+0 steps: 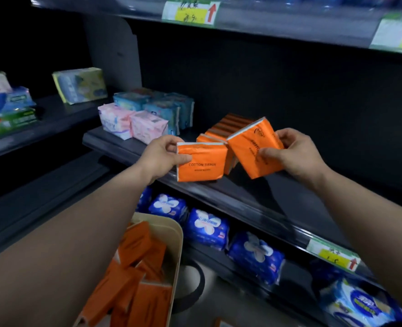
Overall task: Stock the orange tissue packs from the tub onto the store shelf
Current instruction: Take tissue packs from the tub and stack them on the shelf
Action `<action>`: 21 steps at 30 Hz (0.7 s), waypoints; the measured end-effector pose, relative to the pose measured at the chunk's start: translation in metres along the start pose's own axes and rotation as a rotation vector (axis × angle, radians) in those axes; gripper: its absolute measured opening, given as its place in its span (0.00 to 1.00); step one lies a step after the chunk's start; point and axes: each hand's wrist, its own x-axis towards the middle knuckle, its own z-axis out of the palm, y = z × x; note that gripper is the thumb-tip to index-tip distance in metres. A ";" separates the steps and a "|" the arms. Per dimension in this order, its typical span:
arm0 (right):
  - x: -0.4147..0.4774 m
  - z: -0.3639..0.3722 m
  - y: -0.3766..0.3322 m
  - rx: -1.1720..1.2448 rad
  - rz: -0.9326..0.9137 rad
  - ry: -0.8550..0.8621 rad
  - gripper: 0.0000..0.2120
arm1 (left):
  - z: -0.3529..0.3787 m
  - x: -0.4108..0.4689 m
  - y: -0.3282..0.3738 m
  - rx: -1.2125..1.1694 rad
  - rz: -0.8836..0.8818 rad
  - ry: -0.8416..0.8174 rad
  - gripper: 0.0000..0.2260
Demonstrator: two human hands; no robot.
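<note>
My left hand (162,155) grips an orange tissue pack (202,162) printed "COTTON TISSUE", held upright at the front edge of the dark shelf (254,204). My right hand (294,154) grips a second orange pack (254,149), tilted, just right of the first. Behind both packs a row of several orange packs (230,126) stands on the shelf. A beige tub (171,234) at the bottom centre holds several more orange packs (133,274), partly hidden by my left forearm.
Pink packs (133,125) and blue packs (162,105) sit on the same shelf to the left. Blue packs (207,226) fill the shelf below. Price tags (334,254) hang on the shelf edges. The upper shelf (289,27) overhangs.
</note>
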 end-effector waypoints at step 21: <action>0.027 0.009 0.019 -0.006 -0.002 -0.097 0.18 | 0.041 0.084 -0.020 0.318 0.035 -0.047 0.15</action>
